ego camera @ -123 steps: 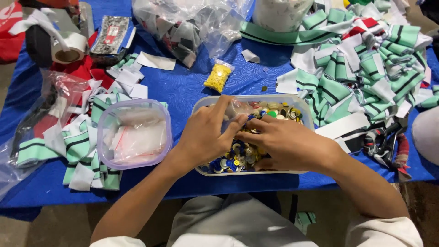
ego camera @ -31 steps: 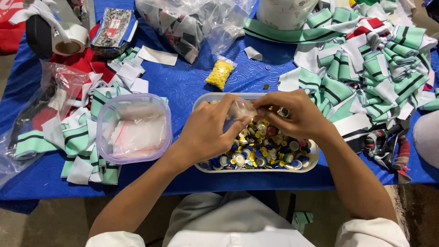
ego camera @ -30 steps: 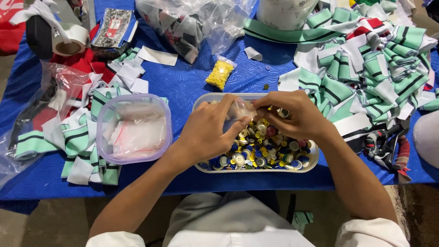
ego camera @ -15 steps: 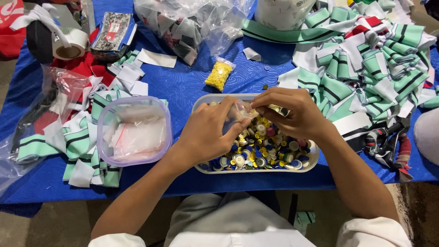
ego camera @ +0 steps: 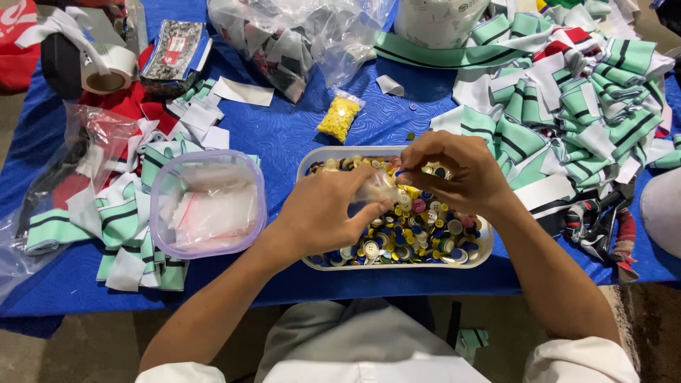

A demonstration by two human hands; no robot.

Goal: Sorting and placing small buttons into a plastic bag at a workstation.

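Head view. The left hand (ego camera: pixel 323 216) pinches a small clear plastic bag (ego camera: pixel 376 190) by its mouth, thumb and fingers closed on the film, directly above the oblong clear tray of mixed buttons (ego camera: pixel 468 259) at near centre. The right hand (ego camera: pixel 454 170) is curled at the bag's mouth, fingertips pressed together as if on a button; what they hold cannot be told.

Risks, as judged: the thin film may slip from the pinch and spill its contents back into the tray; a button released off the mouth would be lost among the others.

Packages: a small clear packet of yellow buttons (ego camera: pixel 340 118) just beyond the tray; a lilac-rimmed tub holding clear bags (ego camera: pixel 207 204) to the left; a large clear bag of fabric pieces (ego camera: pixel 284 35) at far centre; a flat dark patterned packet (ego camera: pixel 174 53) at far left.
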